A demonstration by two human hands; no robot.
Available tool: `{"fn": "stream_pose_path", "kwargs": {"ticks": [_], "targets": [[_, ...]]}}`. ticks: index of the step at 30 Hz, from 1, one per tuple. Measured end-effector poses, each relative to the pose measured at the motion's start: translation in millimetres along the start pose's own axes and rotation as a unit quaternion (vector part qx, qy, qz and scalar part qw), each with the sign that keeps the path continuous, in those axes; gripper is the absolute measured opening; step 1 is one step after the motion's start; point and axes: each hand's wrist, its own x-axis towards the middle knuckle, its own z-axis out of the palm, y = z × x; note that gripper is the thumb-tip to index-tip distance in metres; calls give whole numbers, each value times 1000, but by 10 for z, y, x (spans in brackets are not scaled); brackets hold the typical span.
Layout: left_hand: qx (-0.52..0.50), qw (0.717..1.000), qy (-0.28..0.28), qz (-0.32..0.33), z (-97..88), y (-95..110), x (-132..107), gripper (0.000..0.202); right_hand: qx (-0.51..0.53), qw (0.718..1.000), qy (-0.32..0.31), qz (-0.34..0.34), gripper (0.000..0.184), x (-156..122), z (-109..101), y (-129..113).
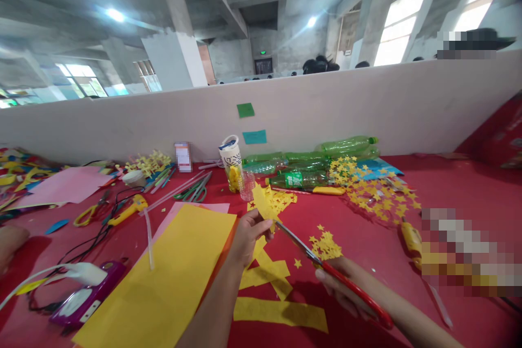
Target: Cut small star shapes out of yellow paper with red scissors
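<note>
My left hand (247, 236) pinches a small piece of yellow paper (263, 202) and holds it up above the red table (448, 190). My right hand (346, 288) grips red-handled scissors (326, 266), whose blades point up-left and meet the paper's lower edge. Yellow paper strips (277, 310) and offcuts lie under my hands. A small pile of cut yellow stars (326, 247) sits just right of the blades.
A large yellow sheet (163, 283) over pink paper lies at left. Green plastic bottles (310, 166), a cup (230, 160) and many yellow stars (375, 190) stand near the white partition (367, 103). Yellow scissors (87, 215), a glue gun (126, 211), cables and a purple device (81, 299) are at left.
</note>
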Motion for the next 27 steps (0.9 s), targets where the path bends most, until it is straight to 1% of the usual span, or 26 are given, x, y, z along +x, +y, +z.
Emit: {"fn": "stream_pose_path", "kwargs": {"ticks": [4,9,16,20,27], "targets": [[-1,1000,7,-7,5,-25,0,16,13,1000,9,-8,60,-3,26,35],[-14,1000,24,-9,49,-66,-9,16,25,999,7,-24,61,-9,60,32],[-31,999,39,-3,82,-152,-30,15,41,999,31,-16,54,-42,141,22],[-25,998,49,-8,104,-191,-43,18,46,998,44,-19,52,-48,165,38],[-16,998,51,-23,93,-160,-26,17,20,999,22,-24,58,-35,123,43]]}}
